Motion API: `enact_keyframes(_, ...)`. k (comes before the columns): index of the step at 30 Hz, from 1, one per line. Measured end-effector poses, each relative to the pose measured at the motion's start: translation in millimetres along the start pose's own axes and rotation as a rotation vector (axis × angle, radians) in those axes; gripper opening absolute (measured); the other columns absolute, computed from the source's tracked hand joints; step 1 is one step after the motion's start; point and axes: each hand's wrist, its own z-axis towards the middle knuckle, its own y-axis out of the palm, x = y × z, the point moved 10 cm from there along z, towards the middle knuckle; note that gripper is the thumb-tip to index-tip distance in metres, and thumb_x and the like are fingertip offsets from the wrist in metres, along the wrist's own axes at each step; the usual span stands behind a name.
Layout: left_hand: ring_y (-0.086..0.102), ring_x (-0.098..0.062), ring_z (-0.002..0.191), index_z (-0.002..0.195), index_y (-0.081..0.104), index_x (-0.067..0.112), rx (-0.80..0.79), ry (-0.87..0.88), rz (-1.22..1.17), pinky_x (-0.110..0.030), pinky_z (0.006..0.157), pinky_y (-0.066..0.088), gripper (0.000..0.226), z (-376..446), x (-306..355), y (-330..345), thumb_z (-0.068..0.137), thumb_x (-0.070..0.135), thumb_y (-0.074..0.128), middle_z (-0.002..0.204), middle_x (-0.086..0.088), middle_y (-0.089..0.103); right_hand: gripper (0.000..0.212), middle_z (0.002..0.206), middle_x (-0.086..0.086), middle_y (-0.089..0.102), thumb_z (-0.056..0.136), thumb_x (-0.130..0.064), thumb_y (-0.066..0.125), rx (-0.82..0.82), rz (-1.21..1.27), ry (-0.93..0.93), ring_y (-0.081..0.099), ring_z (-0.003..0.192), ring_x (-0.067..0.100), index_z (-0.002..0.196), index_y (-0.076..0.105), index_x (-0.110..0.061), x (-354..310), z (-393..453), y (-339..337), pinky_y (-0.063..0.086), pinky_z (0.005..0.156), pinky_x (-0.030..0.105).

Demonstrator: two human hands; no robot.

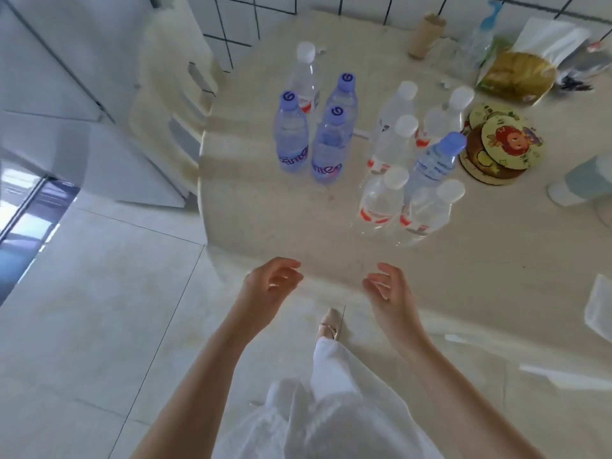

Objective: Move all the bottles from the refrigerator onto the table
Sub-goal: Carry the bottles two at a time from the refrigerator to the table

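Several water bottles stand upright on the round beige table (265,226). Three blue-capped bottles (326,147) and one white-capped bottle (304,74) form a group at the left. To their right stands a cluster of white-capped bottles (381,200) with one blue-capped bottle (433,160) among them. My left hand (268,286) and my right hand (387,286) hover over the table's near edge, fingers loosely curled, holding nothing. Both hands are apart from the bottles. The white refrigerator (49,77) stands at the left with its interior out of sight.
A cream chair (172,104) sits between the refrigerator and the table. Round picture coasters (496,144), a yellow snack bag (516,74), a cardboard tube (425,34) and a white-grey container (583,180) occupy the table's right side. Pale floor tiles (99,309) lie below left.
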Motion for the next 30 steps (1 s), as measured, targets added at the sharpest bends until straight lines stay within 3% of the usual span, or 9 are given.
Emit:
enact_keyframes(2, 0.070, -0.016, 0.091, 0.100, 0.067, 0.026, 0.056, -0.020, -0.010, -0.027, 0.082, 0.055, 0.018, -30, -20, -25, 0.091, 0.011, 0.063, 0.094, -0.002, 0.074, 0.035, 0.110, 0.002, 0.062, 0.092, -0.016, 0.061, -0.043, -0.018, -0.034, 0.061, 0.103, 0.016, 0.125, 0.049, -0.011, -12, -25, 26, 0.045, 0.090, 0.025)
enact_keyframes(7, 0.071, -0.009, 0.085, 0.098, 0.067, 0.030, 0.294, -0.106, -0.039, -0.027, 0.078, 0.056, 0.015, -148, -91, -110, 0.091, 0.018, 0.064, 0.089, 0.005, 0.075, 0.029, 0.108, 0.001, 0.062, 0.092, -0.013, 0.060, -0.202, -0.020, -0.133, 0.062, 0.098, 0.011, 0.120, 0.054, -0.008, -43, -112, 124, 0.044, 0.074, 0.001)
enact_keyframes(10, 0.071, -0.006, 0.084, 0.094, 0.064, 0.036, 0.441, -0.144, -0.046, -0.028, 0.080, 0.056, 0.019, -215, -127, -153, 0.090, 0.017, 0.064, 0.087, 0.008, 0.075, 0.028, 0.109, -0.006, 0.064, 0.092, -0.020, 0.060, -0.364, -0.069, -0.191, 0.061, 0.101, 0.004, 0.119, 0.054, -0.017, -55, -163, 189, 0.047, 0.078, 0.009)
enact_keyframes(13, 0.071, -0.006, 0.084, 0.095, 0.066, 0.034, 0.540, -0.205, -0.069, -0.029, 0.082, 0.057, 0.016, -273, -163, -186, 0.090, 0.019, 0.064, 0.089, 0.008, 0.075, 0.026, 0.109, -0.013, 0.064, 0.091, -0.024, 0.060, -0.553, -0.108, -0.196, 0.059, 0.103, -0.002, 0.117, 0.055, -0.026, -57, -212, 250, 0.054, 0.083, 0.032)
enact_keyframes(17, 0.071, -0.008, 0.083, 0.101, 0.068, 0.029, 0.673, -0.266, -0.139, -0.033, 0.082, 0.058, 0.013, -330, -206, -221, 0.090, 0.022, 0.065, 0.089, 0.007, 0.074, 0.025, 0.108, -0.008, 0.063, 0.092, -0.020, 0.059, -0.753, -0.213, -0.271, 0.059, 0.104, 0.002, 0.117, 0.054, -0.024, -74, -263, 317, 0.049, 0.092, 0.025)
enact_keyframes(21, 0.071, -0.012, 0.081, 0.099, 0.067, 0.032, 0.783, -0.299, -0.214, -0.033, 0.080, 0.058, 0.017, -362, -235, -254, 0.088, 0.018, 0.068, 0.087, 0.007, 0.074, 0.030, 0.108, -0.006, 0.064, 0.091, -0.021, 0.059, -0.858, -0.301, -0.335, 0.059, 0.105, 0.006, 0.120, 0.052, -0.023, -94, -292, 371, 0.049, 0.096, 0.030)
enact_keyframes(30, 0.069, -0.003, 0.081, 0.098, 0.067, 0.034, 0.766, -0.308, -0.177, -0.017, 0.074, 0.053, 0.018, -342, -270, -366, 0.089, 0.019, 0.068, 0.089, 0.011, 0.072, 0.029, 0.108, -0.011, 0.062, 0.093, -0.024, 0.057, -0.931, -0.369, -0.472, 0.058, 0.106, 0.005, 0.120, 0.049, -0.026, -168, -305, 497, 0.049, 0.097, 0.034)
